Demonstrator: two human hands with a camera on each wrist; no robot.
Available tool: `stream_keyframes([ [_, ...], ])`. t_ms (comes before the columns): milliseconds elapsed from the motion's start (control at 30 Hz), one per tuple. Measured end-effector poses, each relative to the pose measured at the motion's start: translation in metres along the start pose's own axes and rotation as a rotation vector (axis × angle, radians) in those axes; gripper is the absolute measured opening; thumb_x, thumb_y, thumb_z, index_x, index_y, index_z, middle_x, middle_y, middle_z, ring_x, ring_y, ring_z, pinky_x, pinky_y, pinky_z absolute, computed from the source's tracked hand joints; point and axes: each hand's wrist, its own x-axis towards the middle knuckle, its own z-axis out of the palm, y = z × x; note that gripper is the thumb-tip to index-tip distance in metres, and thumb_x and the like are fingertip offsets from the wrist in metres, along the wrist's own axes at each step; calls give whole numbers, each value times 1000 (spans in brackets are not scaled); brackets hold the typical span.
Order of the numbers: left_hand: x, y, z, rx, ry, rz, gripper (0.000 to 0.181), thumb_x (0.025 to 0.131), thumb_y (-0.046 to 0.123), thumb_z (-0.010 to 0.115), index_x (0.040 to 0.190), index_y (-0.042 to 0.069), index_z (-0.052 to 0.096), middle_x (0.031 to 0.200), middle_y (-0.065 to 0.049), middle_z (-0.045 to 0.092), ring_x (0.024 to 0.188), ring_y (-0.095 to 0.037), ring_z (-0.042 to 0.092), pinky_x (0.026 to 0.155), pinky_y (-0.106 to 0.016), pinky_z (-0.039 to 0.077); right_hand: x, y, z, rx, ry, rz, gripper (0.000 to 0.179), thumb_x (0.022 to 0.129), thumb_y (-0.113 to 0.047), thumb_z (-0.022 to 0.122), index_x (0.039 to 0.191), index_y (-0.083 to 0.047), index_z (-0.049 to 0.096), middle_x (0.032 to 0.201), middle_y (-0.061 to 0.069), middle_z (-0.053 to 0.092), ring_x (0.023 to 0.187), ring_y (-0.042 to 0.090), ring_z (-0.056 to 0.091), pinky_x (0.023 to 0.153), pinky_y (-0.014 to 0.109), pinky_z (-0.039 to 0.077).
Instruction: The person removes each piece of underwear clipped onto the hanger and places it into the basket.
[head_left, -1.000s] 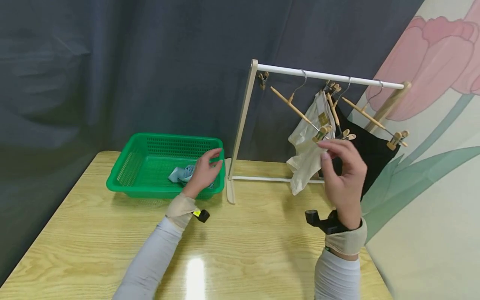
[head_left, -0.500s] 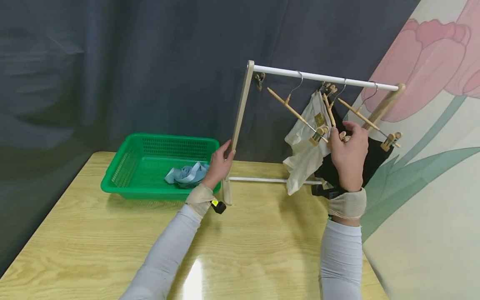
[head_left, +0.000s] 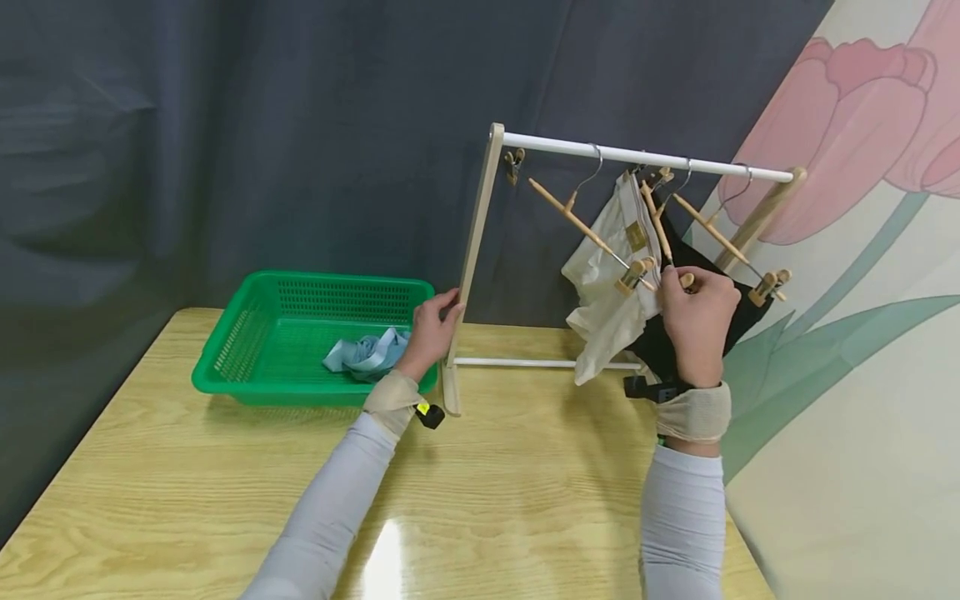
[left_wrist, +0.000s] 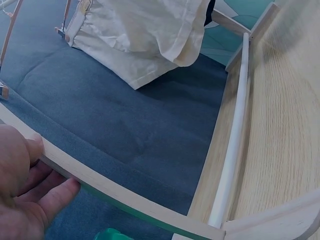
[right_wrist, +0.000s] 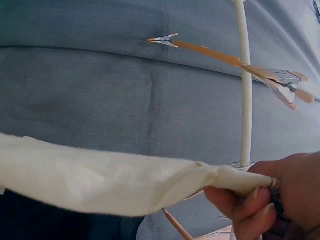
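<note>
The basket (head_left: 292, 393) stands left of the rack (head_left: 618, 153).

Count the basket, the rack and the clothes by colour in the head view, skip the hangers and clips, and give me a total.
Green basket: 1
Clothes rack: 1
Cream garment: 1
Black garment: 1
Light blue bundle: 1
Total: 5

Pale grey sleeves (head_left: 684, 517), beige wrist wraps (head_left: 694, 413), black wrist mounts (head_left: 431, 417), one yellow patch (head_left: 422, 408).
</note>
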Motion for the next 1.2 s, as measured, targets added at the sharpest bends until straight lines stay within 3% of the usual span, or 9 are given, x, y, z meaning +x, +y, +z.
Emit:
stream_keyframes([
  [200, 1, 2, -2, -17, -16, 14, 44, 106, 19, 57, 146, 1, 54, 139, -19, 62, 132, -33, 56, 109, -46, 47, 0, 4, -1, 59, 45, -40, 31, 98, -21, 60, 84, -1, 79, 51, -9, 48, 38, 2, 36, 41, 19, 27],
  [433, 4, -1, -2, -14, -6, 11, 43, 105, 18, 57, 145, 0, 55, 138, -20, 62, 132, -33, 56, 110, -45, 45, 0, 3, -2, 97, 63, -45, 29, 97, -19, 61, 88, 1, 80, 49, -14, 46, 38, -1, 35, 41, 18, 25],
  [767, 8, -6, 0, -14, -5, 24, 45, 105, 18, 58, 145, -2, 54, 139, -20, 61, 133, -35, 55, 110, -47, 45, -5, 2, -4, 159, 140, -84, 29, 96, -18, 62, 85, 2, 79, 50, -8, 44, 40, -1, 33, 44, 19, 23],
  [1200, 12, -8, 0, -22, 6, 17, 42, 105, 17, 59, 144, 1, 56, 138, -18, 63, 133, -32, 56, 110, -46, 45, -47, 9, -19, 179, 158, -49, 25, 95, -18, 67, 84, 0, 80, 54, -12, 50, 44, 0, 37, 44, 18, 24],
])
